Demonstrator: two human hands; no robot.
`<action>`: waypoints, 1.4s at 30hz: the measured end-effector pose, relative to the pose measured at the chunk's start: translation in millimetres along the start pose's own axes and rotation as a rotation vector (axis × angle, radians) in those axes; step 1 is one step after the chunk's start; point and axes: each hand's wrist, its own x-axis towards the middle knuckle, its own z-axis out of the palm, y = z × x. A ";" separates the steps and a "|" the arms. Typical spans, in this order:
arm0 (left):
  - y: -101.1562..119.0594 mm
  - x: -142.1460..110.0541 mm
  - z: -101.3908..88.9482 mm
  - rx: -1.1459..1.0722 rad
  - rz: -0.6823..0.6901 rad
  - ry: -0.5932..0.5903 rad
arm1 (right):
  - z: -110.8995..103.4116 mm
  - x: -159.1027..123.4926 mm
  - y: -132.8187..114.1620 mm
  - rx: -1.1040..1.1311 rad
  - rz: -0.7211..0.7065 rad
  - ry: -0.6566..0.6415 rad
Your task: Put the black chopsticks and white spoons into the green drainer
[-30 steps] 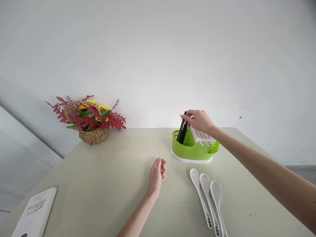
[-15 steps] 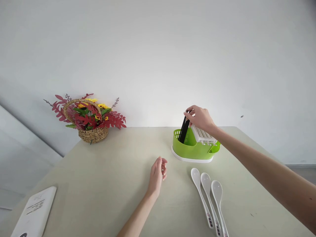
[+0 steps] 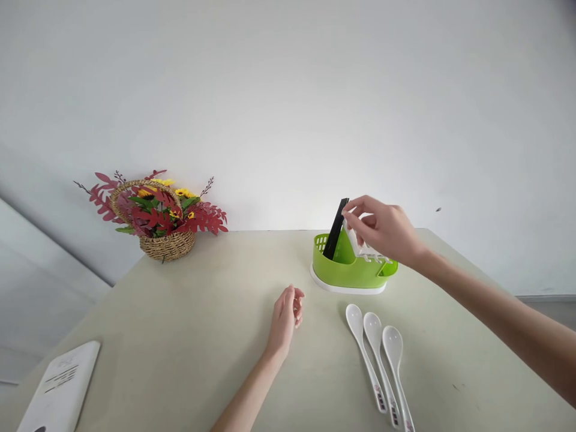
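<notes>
Black chopsticks (image 3: pixel 336 231) lean together in the left compartment of a green utensil holder (image 3: pixel 344 271) with a white base. Just to their right is my right hand (image 3: pixel 382 227), its thumb and fingers bent and apart, with nothing between them. It covers part of the holder's white slatted rack (image 3: pixel 360 245). My left hand (image 3: pixel 284 315) rests on the table, left of and nearer than the holder, fingers loosely curled and empty. Three white spoons lie side by side in front of the holder: a left spoon (image 3: pixel 354 318), a middle spoon (image 3: pixel 373 327) and a right spoon (image 3: pixel 393 343).
A wicker basket (image 3: pixel 168 246) of red and yellow artificial flowers stands at the back left by the wall. At the table's (image 3: pixel 189 336) near left lies a white flat object (image 3: pixel 60 384) with dark slots. A pale wall rises behind the table.
My right hand has let go of the chopsticks and drawn back to the right. They now lean in the holder by themselves. My left hand has stayed in place.
</notes>
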 end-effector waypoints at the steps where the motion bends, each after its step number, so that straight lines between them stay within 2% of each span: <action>1: -0.9 0.0 -0.3 0.007 0.000 -0.004 | -0.7 -7.5 -1.5 -0.021 -0.037 -0.044; 7: -4.0 -0.6 -0.7 0.058 0.020 -0.022 | 5.7 -51.1 7.8 -0.265 -0.379 -0.294; 11: -3.9 -1.1 -0.3 0.076 0.022 -0.028 | 11.5 -77.1 19.0 -0.325 -0.417 -0.437; 15: -4.0 -1.3 -0.5 0.091 0.033 -0.036 | 6.0 -100.1 31.5 -0.401 -0.293 -0.668; 18: -3.6 -1.7 -0.2 0.106 0.039 -0.038 | -2.7 -114.6 49.3 -0.454 -0.116 -0.816; 20: -3.1 -2.1 0.5 0.118 0.038 -0.037 | -7.9 -122.2 64.5 -0.459 0.024 -0.857; 23: -2.1 -2.6 1.5 0.138 0.048 -0.043 | -13.5 -128.6 85.2 -0.318 0.269 -0.899; 25: -1.6 -2.7 1.9 0.151 0.056 -0.047 | -15.3 -129.8 94.7 -0.175 0.441 -0.975; 27: -1.2 -2.6 2.0 0.162 0.060 -0.045 | -15.3 -129.7 101.1 -0.066 0.551 -1.044; 33: -1.1 -2.4 1.6 0.176 0.059 -0.045 | -8.5 -129.8 110.1 0.127 0.616 -1.088; 42: -0.6 -2.5 1.5 0.194 0.056 -0.048 | 6.8 -135.9 119.2 0.147 0.576 -1.089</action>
